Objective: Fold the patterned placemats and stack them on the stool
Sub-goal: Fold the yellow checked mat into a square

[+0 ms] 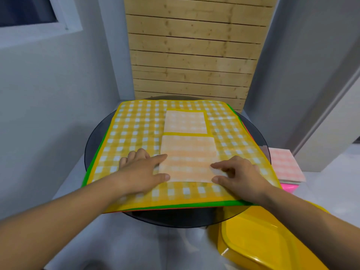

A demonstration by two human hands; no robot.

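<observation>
A pale orange-and-white checked placemat (188, 152) with a yellow border lies folded, back side up, on a spread yellow gingham placemat (136, 121). It shows as two square panels, one far and one near. My left hand (142, 170) rests flat at the near panel's left edge, with index finger and thumb straight and touching it. My right hand (237, 172) has curled fingers and pinches the near panel's right edge between thumb and index finger. Green and orange mat edges (93, 162) show beneath the yellow one.
The mats lie on a round dark glass table (93, 137). To the right, a pink stool (290, 187) carries a stack of folded mats with a pink checked one (286, 164) on top. A yellow plastic seat (263, 240) stands at bottom right. Wooden slats and grey walls stand behind.
</observation>
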